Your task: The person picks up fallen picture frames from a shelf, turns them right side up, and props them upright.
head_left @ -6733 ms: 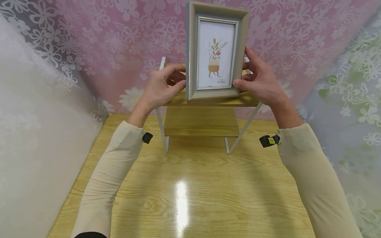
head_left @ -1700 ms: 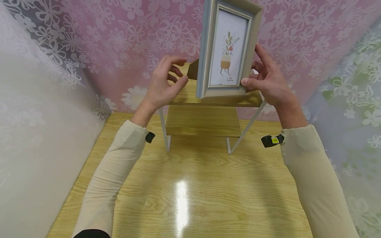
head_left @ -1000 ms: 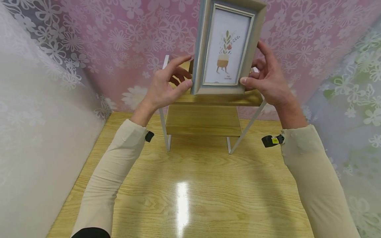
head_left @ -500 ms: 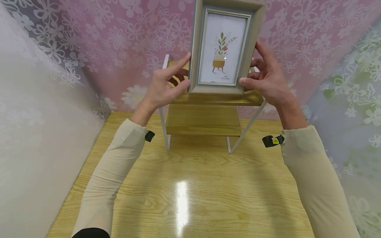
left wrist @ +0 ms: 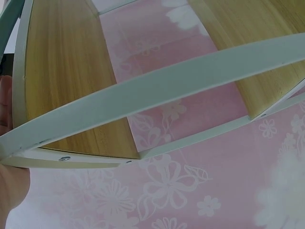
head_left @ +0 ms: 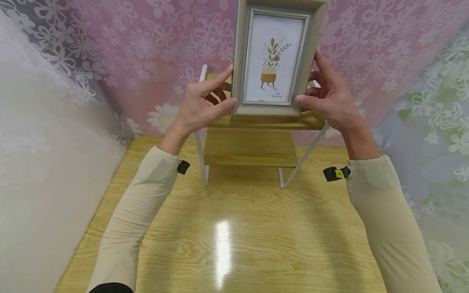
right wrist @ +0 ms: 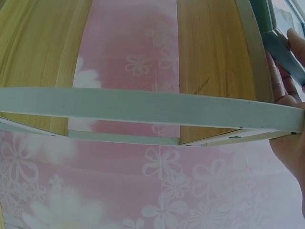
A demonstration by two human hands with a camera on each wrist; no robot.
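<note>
A picture frame, beige with a blue inner band, is held upright above the top board of a small two-tier shelf. Its print shows a plant in a legged pot. My right hand grips the lower right side, thumb on the front and fingers behind. On the left side, my left hand has its index finger along the edge and its thumb at the lower corner; the other fingers curl partly out of sight. Whether the frame's bottom touches the board I cannot tell. The frame's top edge is cut off.
White metal legs carry the shelf's wooden boards. A pink floral wall stands behind, with a pale wall at left and a green-white floral wall at right. Wood-patterned floor lies in front.
The frame has turned from an angle to face me, hiding the flap behind it. My left hand, apart from it before, now holds its left edge. The right hand has kept its grip.
</note>
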